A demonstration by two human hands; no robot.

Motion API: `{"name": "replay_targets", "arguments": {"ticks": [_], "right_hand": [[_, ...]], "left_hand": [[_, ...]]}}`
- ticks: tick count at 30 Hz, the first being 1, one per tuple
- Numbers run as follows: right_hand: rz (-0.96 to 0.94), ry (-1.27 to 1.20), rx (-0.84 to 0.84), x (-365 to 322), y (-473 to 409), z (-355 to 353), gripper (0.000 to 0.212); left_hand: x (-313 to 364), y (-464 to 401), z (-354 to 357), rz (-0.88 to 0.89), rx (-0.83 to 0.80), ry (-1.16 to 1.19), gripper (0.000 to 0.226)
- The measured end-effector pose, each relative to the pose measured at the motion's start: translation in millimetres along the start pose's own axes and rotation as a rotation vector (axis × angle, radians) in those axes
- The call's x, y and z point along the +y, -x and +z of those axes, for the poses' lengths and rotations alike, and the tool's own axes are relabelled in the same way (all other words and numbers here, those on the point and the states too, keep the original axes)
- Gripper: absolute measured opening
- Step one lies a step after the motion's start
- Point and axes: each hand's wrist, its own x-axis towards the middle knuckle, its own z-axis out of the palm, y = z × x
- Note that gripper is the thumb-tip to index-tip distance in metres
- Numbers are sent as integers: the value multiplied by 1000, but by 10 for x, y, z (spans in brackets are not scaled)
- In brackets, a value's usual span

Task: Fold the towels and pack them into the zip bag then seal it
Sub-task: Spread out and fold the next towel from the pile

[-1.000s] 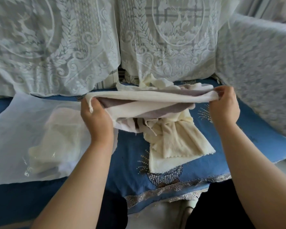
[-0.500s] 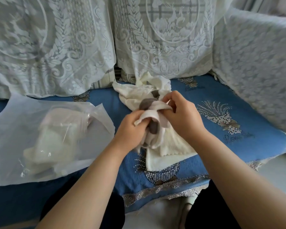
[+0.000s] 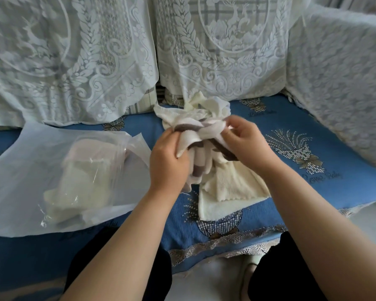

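Bunched striped towel [image 3: 201,146], perhaps half-folded, beside zip bag [image 3: 52,170]

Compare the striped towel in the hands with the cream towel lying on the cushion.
The striped towel has brown bands; the cream towel is plain. The striped one is bunched up off the cushion, held by both hands; the cream one lies loose on it, untouched. Both look like soft terry.

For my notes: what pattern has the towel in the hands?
White with brown-grey stripes; the head view shows the towel best.
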Motion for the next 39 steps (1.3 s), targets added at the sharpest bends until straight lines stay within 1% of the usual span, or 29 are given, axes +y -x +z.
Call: {"name": "replay_targets", "arguments": {"ticks": [1, 2, 3, 4, 6, 7, 8, 10, 12, 13, 14, 15, 16, 18, 19, 20, 22, 23, 24, 25, 27, 29, 32, 34, 35, 36, 37, 38, 39], "right_hand": [[-2, 117, -101, 10, -16, -54, 33], [0, 167, -197, 4, -26, -112, 40], [15, 183, -276, -22, -25, -164, 41], [26, 224, -340, -37, -26, -211, 39], [36, 434, -399, -28, -38, -270, 29], [28, 559, -374, 3, -60, -286, 23], [14, 669, -293, 55, -89, -296, 18], [31, 771, 3, 140, -147, -284, 12], [31, 760, 304, 215, -210, -257, 19], [4, 759, 375, 259, -246, -239, 22], [-27, 759, 384, 316, -280, -210, 23], [-53, 738, 350, 370, -303, -171, 25], [-61, 664, 313, 412, -324, -135, 26], [-20, 354, 303, 396, -325, -80, 20], [-21, 179, 327, 341, -302, -67, 15], [-55, 51, 372, 263, -266, -64, 15], [-180, -42, 401, 76, -165, -62, 17], [-243, -17, 355, -10, -104, -57, 17], [-278, 42, 270, -75, -50, -51, 19], [-266, 106, 149, -119, -2, -54, 23], [-108, 219, -169, -129, 32, -94, 23], [96, 400, -420, -54, -2, -168, 13], [240, 729, -562, 123, -111, -390, 12], [288, 788, -605, 245, -149, -568, 20], [306, 719, -563, 292, -155, -633, 23], [319, 556, -452, 321, -152, -662, 23], [332, 323, -284, 339, -155, -652, 22], [341, 83, -76, 352, -176, -614, 22], [354, -101, 116, 347, -199, -566, 24]], "left_hand": [[-21, -17, -18, -37, 54, 14, 27], [-49, -30, -32, -78, 104, 36, 23], [-81, -41, -42, -124, 148, 65, 20], [-106, -49, -51, -170, 184, 92, 18], [-146, -64, -62, -237, 222, 136, 17], [-158, -69, -64, -271, 236, 160, 16], [-161, -75, -69, -311, 263, 189, 14], [-169, -97, -77, -377, 335, 244, 17], [-142, -101, -75, -357, 371, 254, 18], [-116, -91, -73, -317, 368, 256, 18], [-85, -77, -72, -274, 366, 261, 20], [-65, -68, -72, -244, 369, 274, 21], [-53, -66, -77, -237, 373, 289, 20], [-66, -80, -91, -281, 362, 325, 16], [-87, -90, -99, -318, 343, 346, 17], [-117, -97, -112, -354, 317, 363, 19], [-173, -120, -138, -412, 265, 371, 24], [-204, -138, -155, -443, 245, 387, 27], [-232, -162, -166, -475, 230, 422, 28], [-257, -190, -171, -508, 217, 467, 27], [-288, -234, -153, -573, 202, 510, 26], [-326, -245, -96, -625, 203, 490, 31], [-423, -283, -22, -678, 167, 381, 46], [-533, -346, -19, -737, 126, 377, 52], [-592, -375, -29, -766, 79, 367, 50], [-635, -383, -46, -770, 10, 311, 48], [-649, -377, -56, -741, -81, 188, 46], [-635, -348, -63, -672, -149, -15, 45], [-594, -300, -58, -562, -157, -229, 43]]}}
